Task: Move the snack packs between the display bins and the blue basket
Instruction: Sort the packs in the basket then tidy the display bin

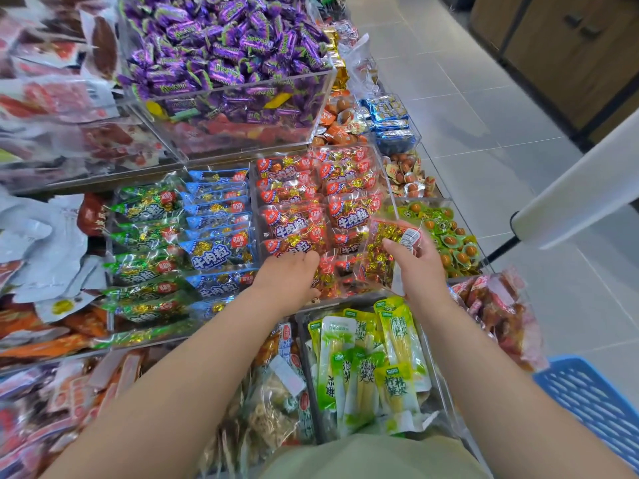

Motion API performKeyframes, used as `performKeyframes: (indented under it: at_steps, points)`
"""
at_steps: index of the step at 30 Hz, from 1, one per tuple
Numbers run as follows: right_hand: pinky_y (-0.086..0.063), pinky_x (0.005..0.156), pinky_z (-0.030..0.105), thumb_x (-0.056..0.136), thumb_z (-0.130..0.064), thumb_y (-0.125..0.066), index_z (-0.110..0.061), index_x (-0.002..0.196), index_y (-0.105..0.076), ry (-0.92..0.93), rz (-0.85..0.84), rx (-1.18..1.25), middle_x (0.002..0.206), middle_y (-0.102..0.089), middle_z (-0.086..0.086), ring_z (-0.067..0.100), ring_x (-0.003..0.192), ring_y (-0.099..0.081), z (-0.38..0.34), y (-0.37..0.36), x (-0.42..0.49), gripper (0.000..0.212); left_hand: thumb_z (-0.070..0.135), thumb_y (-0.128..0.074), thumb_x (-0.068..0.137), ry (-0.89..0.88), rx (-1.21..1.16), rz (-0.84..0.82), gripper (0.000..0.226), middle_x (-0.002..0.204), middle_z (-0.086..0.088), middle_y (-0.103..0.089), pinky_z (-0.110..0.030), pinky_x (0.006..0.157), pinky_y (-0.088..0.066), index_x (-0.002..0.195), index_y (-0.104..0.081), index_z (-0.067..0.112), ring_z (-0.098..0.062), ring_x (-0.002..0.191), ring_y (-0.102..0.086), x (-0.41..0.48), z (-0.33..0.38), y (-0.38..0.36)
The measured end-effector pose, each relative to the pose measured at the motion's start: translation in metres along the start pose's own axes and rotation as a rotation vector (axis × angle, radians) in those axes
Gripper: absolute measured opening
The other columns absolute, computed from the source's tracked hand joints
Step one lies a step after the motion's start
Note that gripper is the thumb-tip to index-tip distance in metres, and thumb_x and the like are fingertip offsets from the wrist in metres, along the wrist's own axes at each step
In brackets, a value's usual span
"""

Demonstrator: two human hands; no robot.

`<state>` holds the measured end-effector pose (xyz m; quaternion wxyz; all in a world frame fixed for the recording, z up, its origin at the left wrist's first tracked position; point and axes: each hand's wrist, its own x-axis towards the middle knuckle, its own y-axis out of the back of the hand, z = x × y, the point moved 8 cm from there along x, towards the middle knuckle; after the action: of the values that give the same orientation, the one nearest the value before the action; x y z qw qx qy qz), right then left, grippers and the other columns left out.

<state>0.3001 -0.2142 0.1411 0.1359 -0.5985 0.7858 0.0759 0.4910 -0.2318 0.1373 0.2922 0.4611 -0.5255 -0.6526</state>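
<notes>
Two hands hover over the bin (255, 197) of red packs (294, 224). Fingers of the right hand (418, 267) clamp one pack (385, 252) above it; those of the left hand (287, 274) curl into the packs, grip unclear. The basket (594, 399) stands apart, lower right.

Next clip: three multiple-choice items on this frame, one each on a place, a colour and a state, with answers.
1. The blue basket lies: A) on a shelf overhead; B) on a wall hook; C) at the lower right of view.
2. The heaped sweets at the top are mainly: A) purple; B) white; C) black.
3. The right hand: A) is open and empty; B) holds a red snack pack; C) rests on the basket.
Answers: 1 C, its blue lattice shows there; 2 A, purple wrappers throughout; 3 B, the fingers grip the pack.
</notes>
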Motion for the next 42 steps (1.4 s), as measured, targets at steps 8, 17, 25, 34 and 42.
performKeyframes:
  at_steps: [8, 17, 25, 34, 42]
  points:
    - [-0.052, 0.082, 0.036, 0.083, -0.027, -0.067, -0.048, 0.102, -0.058, 0.032, 0.105, 0.047, 0.102, -0.065, -0.01, 0.01, 0.098, -0.063, -0.012, 0.004, -0.007, 0.03, 0.068, -0.062, 0.074, 0.026, 0.136, -0.001, 0.078, 0.122, -0.005, -0.042, -0.039, 0.095, -0.034, 0.125, -0.036, 0.015, -0.026, 0.112, -0.038, 0.021, -0.01, 0.011]
    - [-0.048, 0.087, 0.055, 0.094, -0.015, -0.053, -0.056, 0.118, -0.039, -0.064, 0.019, 0.251, 0.128, -0.049, 0.01, 0.03, 0.106, -0.056, -0.029, -0.009, -0.011, 0.049, 0.067, -0.06, 0.076, -0.02, -0.698, 0.345, 0.069, 0.123, 0.016, -0.038, -0.021, 0.095, -0.025, 0.133, -0.043, 0.03, 0.001, 0.115, -0.026, -0.02, 0.021, 0.067]
    - [-0.056, 0.071, 0.035, 0.097, -0.047, -0.04, -0.031, 0.125, -0.043, -0.096, -0.156, -0.173, 0.11, -0.056, -0.003, 0.02, 0.104, -0.059, -0.053, -0.026, -0.01, 0.032, 0.017, -0.059, 0.094, -0.021, -1.359, 0.244, 0.033, 0.103, 0.02, -0.066, -0.02, 0.084, -0.052, 0.123, -0.059, 0.032, 0.005, 0.091, -0.062, -0.017, 0.038, 0.074]
    - [-0.041, 0.059, 0.022, 0.08, -0.037, -0.07, -0.031, 0.08, -0.063, 0.036, -0.271, -0.412, 0.078, -0.059, 0.0, 0.007, 0.059, -0.051, -0.065, 0.0, -0.006, 0.009, 0.038, -0.055, 0.083, 0.124, -2.029, -0.066, 0.049, 0.117, -0.013, -0.069, -0.05, 0.085, -0.056, 0.125, -0.056, 0.013, -0.028, 0.102, -0.067, -0.009, 0.023, 0.046]
    - [-0.057, 0.064, 0.032, 0.072, -0.02, -0.074, -0.015, 0.103, -0.06, -0.231, -0.324, 0.169, 0.1, -0.07, 0.006, 0.02, 0.082, -0.071, -0.041, -0.011, -0.014, 0.035, 0.031, -0.043, 0.1, 0.23, -2.238, 0.209, 0.033, 0.113, -0.014, -0.07, -0.043, 0.08, -0.059, 0.119, -0.06, 0.01, -0.026, 0.098, -0.068, -0.001, 0.026, 0.038]
